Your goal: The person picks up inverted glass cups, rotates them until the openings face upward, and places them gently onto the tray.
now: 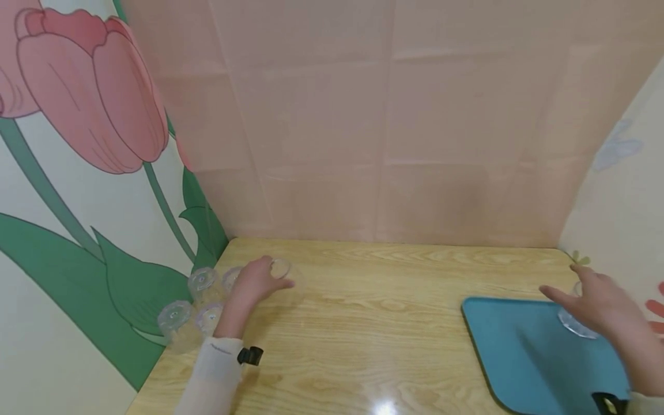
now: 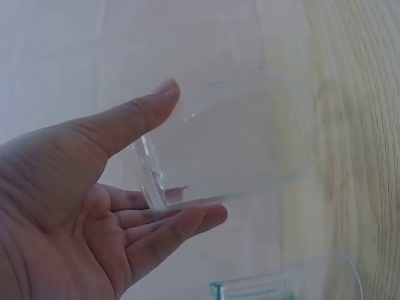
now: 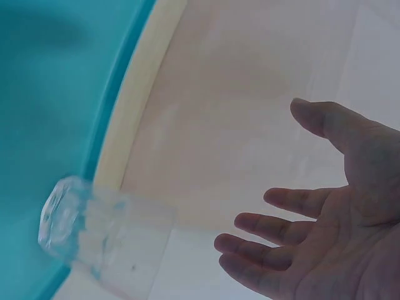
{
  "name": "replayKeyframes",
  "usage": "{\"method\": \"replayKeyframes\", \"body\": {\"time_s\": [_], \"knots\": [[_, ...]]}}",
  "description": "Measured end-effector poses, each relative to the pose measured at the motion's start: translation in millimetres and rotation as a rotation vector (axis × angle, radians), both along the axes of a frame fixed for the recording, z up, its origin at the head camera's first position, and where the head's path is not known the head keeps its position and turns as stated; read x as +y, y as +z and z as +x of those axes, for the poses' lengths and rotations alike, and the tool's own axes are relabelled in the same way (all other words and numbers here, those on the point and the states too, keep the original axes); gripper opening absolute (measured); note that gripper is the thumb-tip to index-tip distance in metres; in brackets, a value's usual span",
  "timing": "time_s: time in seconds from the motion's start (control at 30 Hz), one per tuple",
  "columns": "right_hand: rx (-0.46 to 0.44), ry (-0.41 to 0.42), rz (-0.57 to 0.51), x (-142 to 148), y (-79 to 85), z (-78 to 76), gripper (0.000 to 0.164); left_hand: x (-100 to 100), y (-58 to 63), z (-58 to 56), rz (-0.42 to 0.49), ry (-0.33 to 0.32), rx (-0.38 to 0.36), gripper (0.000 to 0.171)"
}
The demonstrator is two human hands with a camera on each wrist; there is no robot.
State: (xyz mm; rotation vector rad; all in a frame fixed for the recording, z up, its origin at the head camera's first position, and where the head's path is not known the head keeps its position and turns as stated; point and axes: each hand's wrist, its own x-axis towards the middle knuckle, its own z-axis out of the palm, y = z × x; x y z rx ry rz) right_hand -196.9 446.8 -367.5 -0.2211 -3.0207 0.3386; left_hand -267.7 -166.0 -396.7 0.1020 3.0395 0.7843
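Observation:
My left hand (image 1: pixel 259 278) grips a clear cup (image 1: pixel 280 268) over the left part of the table. In the left wrist view the thumb lies on one side of this cup (image 2: pixel 231 144) and the fingers on the other, its thick base toward the palm. Several similar clear cups (image 1: pixel 174 315) stand upside down beside that forearm. My right hand (image 1: pixel 604 302) hovers by the blue tray (image 1: pixel 498 346), thumb and fingers spread, holding nothing. Partly behind it, another clear cup (image 1: pixel 577 326) stands upright on the tray; the right wrist view shows this cup (image 3: pixel 125 240) apart from the fingers.
The light wood table (image 1: pixel 363 323) runs back to a pinkish cloth (image 1: pixel 384 144). A wall with printed tulips (image 1: pixel 93 92) borders the left side, close to the cups. A pale wall (image 1: pixel 622 190) rises at the right, behind the tray.

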Motion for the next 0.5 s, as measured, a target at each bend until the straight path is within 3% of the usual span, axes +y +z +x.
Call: {"method": "replayKeyframes", "body": {"time_s": [0.3, 0.5], "knots": [[0.023, 0.11, -0.074, -39.1, 4.5, 0.0, 0.097, 10.9, 5.0, 11.6, 0.048, -0.019, 0.063, 0.089], [0.052, 0.124, -0.152, -65.0, 6.7, 0.8, 0.096, 19.7, 8.2, 19.5, 0.101, -0.014, 0.106, 0.09]]}}
